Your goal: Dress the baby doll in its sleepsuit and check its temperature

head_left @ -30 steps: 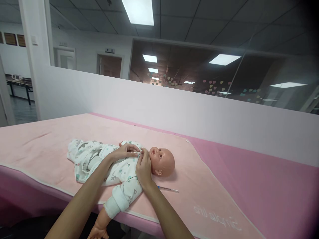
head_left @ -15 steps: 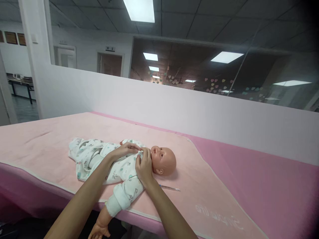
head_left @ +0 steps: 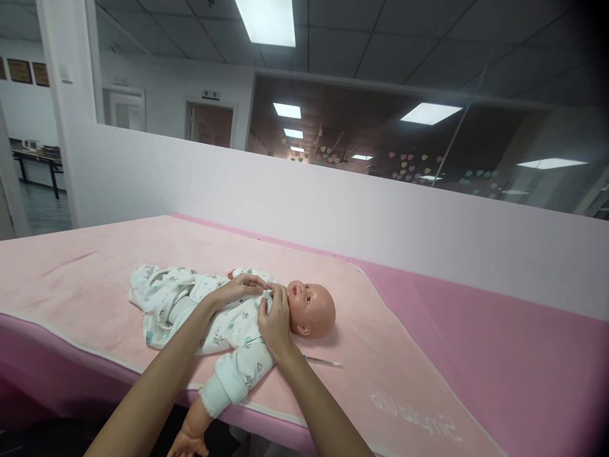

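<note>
A baby doll [head_left: 311, 308] lies on its back on a light pink towel [head_left: 371, 355], head to the right, dressed in a white printed romper [head_left: 214, 324]. My left hand [head_left: 238, 289] rests on the doll's chest, fingers pinched at the romper's collar. My right hand [head_left: 275, 320] is closed on the collar right under the doll's chin. The two hands almost touch. One doll arm [head_left: 200, 419] hangs over the table's front edge. A thin thermometer [head_left: 323, 362] lies on the towel just right of my right wrist.
The towel covers a darker pink table [head_left: 523, 355]. A white partition wall [head_left: 380, 216] runs along the far side, with glass above it. The table's front edge is close to my body.
Both hands stay at the doll's collar, with only small finger shifts. The view wobbled slightly.
</note>
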Demonstrator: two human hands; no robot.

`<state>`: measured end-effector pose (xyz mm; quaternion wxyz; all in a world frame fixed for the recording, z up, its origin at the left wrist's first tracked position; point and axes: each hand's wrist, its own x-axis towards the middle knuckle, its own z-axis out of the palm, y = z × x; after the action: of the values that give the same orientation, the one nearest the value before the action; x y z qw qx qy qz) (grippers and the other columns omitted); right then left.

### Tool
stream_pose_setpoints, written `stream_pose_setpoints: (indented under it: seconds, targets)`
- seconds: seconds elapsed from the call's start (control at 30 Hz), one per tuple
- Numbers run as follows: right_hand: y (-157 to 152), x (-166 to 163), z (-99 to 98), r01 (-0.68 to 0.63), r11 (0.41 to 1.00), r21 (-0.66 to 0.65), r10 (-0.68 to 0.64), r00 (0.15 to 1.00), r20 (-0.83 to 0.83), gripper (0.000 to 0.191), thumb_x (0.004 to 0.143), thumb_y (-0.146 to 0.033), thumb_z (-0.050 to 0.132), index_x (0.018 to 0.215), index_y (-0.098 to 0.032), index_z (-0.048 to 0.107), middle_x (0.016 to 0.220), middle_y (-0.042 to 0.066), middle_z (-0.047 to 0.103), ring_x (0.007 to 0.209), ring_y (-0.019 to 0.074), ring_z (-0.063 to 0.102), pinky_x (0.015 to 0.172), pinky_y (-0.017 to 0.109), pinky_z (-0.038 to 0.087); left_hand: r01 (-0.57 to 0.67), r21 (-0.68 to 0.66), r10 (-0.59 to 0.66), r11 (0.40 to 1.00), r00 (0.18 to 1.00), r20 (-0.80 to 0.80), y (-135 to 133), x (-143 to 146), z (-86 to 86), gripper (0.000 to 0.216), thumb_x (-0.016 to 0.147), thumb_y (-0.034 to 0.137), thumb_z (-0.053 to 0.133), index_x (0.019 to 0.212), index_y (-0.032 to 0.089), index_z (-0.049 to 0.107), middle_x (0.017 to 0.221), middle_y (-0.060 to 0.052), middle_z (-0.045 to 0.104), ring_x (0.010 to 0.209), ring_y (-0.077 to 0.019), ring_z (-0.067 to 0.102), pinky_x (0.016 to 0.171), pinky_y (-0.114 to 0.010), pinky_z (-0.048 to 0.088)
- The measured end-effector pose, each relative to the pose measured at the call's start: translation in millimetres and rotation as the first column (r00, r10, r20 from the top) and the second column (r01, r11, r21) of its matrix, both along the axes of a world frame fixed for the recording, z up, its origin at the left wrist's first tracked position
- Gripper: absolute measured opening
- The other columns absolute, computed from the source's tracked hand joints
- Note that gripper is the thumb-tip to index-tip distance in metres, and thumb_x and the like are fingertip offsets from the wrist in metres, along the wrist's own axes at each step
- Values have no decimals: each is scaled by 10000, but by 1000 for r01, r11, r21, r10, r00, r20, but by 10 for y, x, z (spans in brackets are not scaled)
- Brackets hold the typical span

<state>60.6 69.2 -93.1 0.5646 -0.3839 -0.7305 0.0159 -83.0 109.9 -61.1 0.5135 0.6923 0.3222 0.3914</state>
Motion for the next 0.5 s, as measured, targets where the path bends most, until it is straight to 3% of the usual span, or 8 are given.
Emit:
stream_pose_setpoints:
  seconds: [0.2,0.5]
  targets:
    - [-13,3,5,3,1000,10,-3,1000,-10,233,782,-105,416,988,-193,481,972,70,516,932,187,487,824,344,437,34,35,-35,999,999,29,-1,10,-2,171,708,263,631,834,151,652,864,-38,653,845,-156,572,770,-250,410]
    - [-36,1,10,24,999,28,-24,1000,8,197,817,-127,404,967,-206,505,970,64,526,931,186,496,826,356,444,5,66,-1,998,998,-58,-25,14,41,212,710,287,628,857,151,695,883,-51,681,876,-187,585,799,-268,422]
